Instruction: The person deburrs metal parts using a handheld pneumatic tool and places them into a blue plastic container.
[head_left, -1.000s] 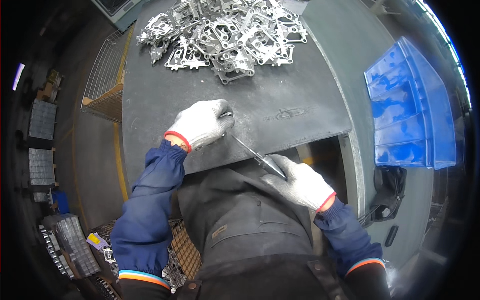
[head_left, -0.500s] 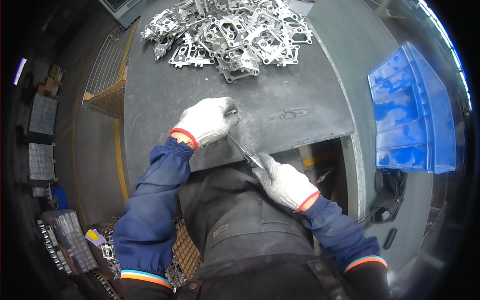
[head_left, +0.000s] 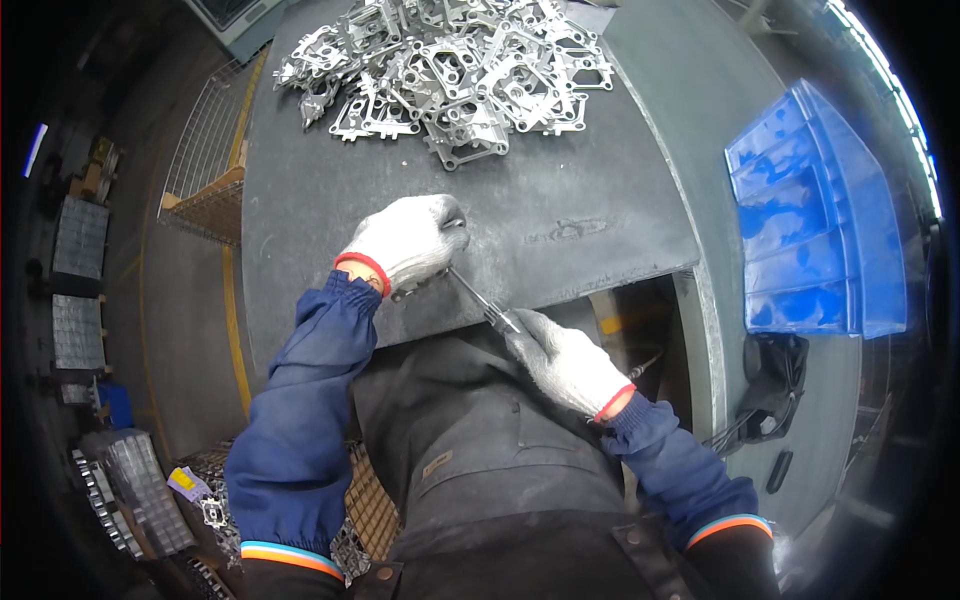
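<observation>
The right hand (head_left: 560,358) is wrapped round the handle of a slim-shafted metal tool (head_left: 470,291) at the table's (head_left: 335,225) near edge; the hands have been brought closer together (the left hand (head_left: 410,240) curled closed, its contents hidden); close two-handed work is suggested.

To the right of the dark table (head_left: 310,200) lies a blue plastic bin (head_left: 825,235), with a black bundle with cables (head_left: 772,385) on that same side. Left of the table are a wire cage (head_left: 213,212) and a yellow floor line (head_left: 237,330); gray stacks (head_left: 80,237) stand well apart from it. A pale cabinet (head_left: 250,32) is beyond its far left corner.
</observation>
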